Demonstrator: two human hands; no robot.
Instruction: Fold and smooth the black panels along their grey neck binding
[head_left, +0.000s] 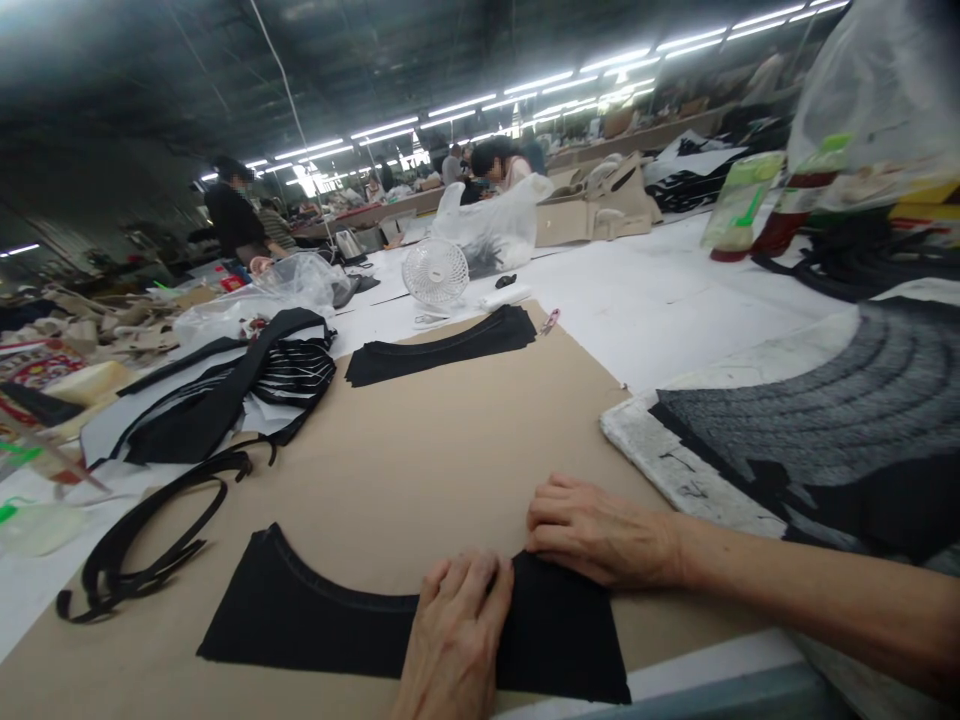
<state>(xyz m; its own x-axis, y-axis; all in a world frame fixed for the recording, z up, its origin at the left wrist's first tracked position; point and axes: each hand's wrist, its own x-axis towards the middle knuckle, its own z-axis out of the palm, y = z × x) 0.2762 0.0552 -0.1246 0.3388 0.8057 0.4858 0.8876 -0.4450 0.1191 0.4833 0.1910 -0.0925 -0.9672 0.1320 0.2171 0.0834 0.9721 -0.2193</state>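
Observation:
A black fabric piece (330,620) with a deep curved cut-out lies flat on brown paper (465,460); a narrow strip runs along its curve. My left hand (459,625) rests on the middle of the piece, its bent fingers pressed together at the curved edge. Beside it, my right hand (600,535) has its fingers curled over the piece's upper right edge, with the fingertips close to the paper. Both hands hide part of the curve. Further up the paper lies a stack of similar black pieces (442,345).
Black strips (150,540) curl at the left, below a pile of black and white cut pieces (232,390). A small white fan (436,273) and pink snips (551,321) are further back. At right, dark layered pieces (817,420) lie on a white board (682,470). People work behind.

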